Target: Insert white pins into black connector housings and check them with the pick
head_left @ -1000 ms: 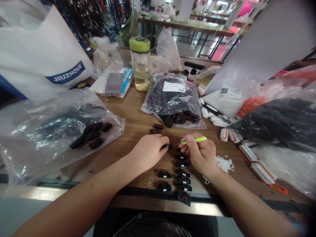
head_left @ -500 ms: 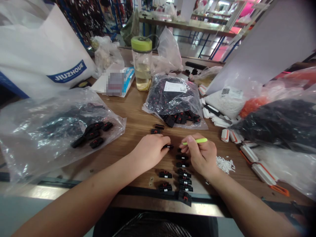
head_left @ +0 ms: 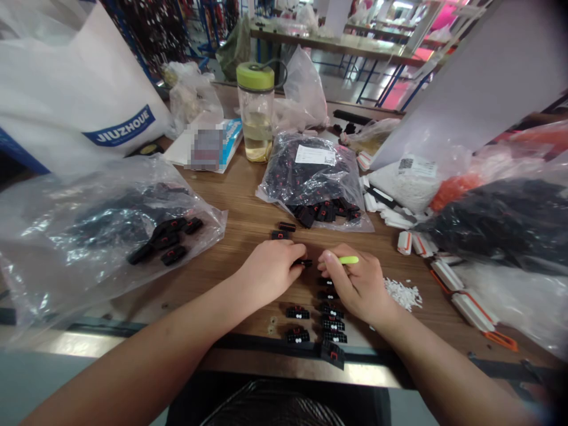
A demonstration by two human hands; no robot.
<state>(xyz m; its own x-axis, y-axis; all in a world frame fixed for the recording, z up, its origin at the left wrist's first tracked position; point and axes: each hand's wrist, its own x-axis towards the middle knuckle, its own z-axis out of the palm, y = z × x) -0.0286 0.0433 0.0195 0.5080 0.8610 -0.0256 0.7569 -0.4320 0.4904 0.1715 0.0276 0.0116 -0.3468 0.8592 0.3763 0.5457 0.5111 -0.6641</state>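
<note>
My left hand [head_left: 278,269] is closed on a small black connector [head_left: 304,262], pinched between thumb and fingers. A slim tool with a lime-green handle [head_left: 348,260] sits in my right hand [head_left: 355,281], its tip end pointing at the held connector; I cannot make out the tip itself. Below the hands, black connectors [head_left: 333,325] stand in a column, several showing white plugs. Two more connectors with white plugs [head_left: 297,336] lie to their left. Just above my left hand rest two black connectors [head_left: 280,235] with red parts.
Small white plugs [head_left: 403,294] are heaped right of my right hand. A clear bag of black connectors [head_left: 315,171] lies ahead, another plastic bag [head_left: 110,231] at left. A green-lidded bottle [head_left: 256,112] stands behind. White-and-orange parts [head_left: 473,310] line the right side.
My right hand has shifted slightly left, bringing the tool closer to the held connector, and its green handle has moved left and down. My left hand stays nearly still.
</note>
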